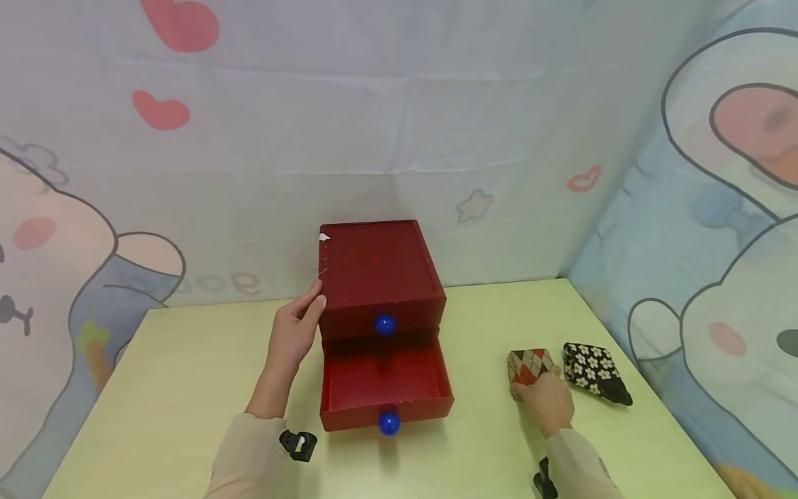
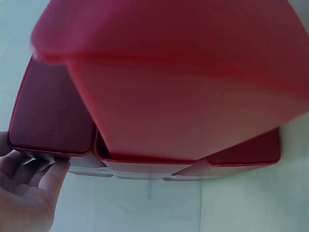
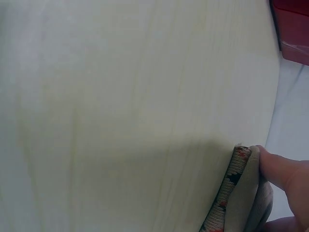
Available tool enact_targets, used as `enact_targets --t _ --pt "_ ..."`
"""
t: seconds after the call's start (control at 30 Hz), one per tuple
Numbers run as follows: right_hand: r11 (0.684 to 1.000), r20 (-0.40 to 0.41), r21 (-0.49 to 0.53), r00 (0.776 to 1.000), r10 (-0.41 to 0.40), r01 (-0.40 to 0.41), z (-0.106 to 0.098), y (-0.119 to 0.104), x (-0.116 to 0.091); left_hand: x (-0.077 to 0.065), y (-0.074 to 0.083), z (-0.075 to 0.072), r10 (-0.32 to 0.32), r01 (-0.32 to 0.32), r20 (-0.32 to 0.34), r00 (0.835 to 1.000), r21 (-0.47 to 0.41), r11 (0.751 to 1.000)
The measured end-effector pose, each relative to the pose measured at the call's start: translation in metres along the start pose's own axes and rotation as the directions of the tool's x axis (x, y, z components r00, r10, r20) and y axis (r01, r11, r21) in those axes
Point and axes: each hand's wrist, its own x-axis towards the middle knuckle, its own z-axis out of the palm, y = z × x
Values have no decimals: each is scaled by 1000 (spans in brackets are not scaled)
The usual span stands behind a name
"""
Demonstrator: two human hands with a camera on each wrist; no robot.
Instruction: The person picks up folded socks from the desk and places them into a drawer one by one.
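From my remote station I see the person's right grip [image 1: 548, 403] pinching the folded argyle sock [image 1: 527, 363] in the lower right of the frame; I can't tell whether that sock touches the table [image 1: 480, 430]. My right wrist feed shows its layered edge at lower right. Just beside it, further right in the head view, lies a black floral sock [image 1: 591, 369]. My left grip [image 1: 294, 334], fingers unclenched, touches the left side of the red cabinet [image 1: 377, 263] at centre frame. Of its 2 drawers, the upper drawer [image 1: 352, 321] is closed and the lower drawer [image 1: 380, 384] stands pulled out.
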Motion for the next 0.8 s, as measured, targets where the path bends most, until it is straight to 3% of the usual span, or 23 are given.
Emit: enact_targets --t 0.8 --pt "998 -39 54 999 -20 23 -2 0 -4 0 2 2 -25 25 -11 1000 -3 1000"
